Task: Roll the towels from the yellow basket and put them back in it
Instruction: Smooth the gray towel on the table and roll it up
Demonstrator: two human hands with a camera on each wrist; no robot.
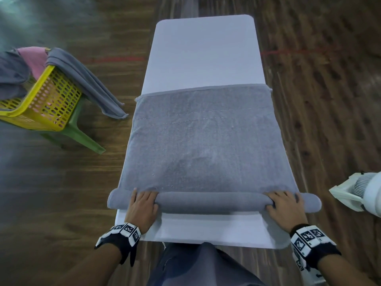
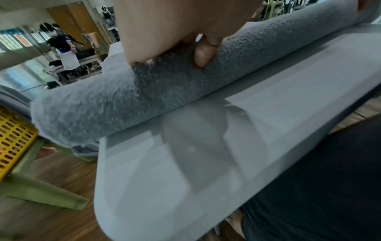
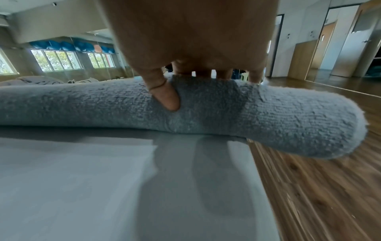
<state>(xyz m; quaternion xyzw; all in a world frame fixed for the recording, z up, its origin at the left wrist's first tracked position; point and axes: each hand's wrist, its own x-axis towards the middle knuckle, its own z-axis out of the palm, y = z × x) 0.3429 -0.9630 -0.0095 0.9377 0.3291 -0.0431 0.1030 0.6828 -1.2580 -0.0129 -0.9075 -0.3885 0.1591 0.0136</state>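
Observation:
A grey towel [image 1: 206, 141] lies spread across the white table [image 1: 204, 52]. Its near edge is wound into a roll [image 1: 212, 201] that sticks out past both table sides. My left hand [image 1: 143, 203] grips the roll near its left end, fingers over the top and thumb [image 2: 204, 53] on the near side. My right hand [image 1: 283, 205] grips it near the right end the same way, with its thumb [image 3: 167, 96] pressed into the roll [image 3: 268, 117]. The yellow basket [image 1: 51, 93] stands to the left and holds a pink towel [image 1: 35, 60] and grey towels.
The basket sits on a green stool [image 1: 82, 135] on the wooden floor, and one grey towel [image 1: 86, 79] hangs over its rim toward the table. A white fan [image 1: 360, 195] stands close to the table's near right corner. My lap is against the near table edge.

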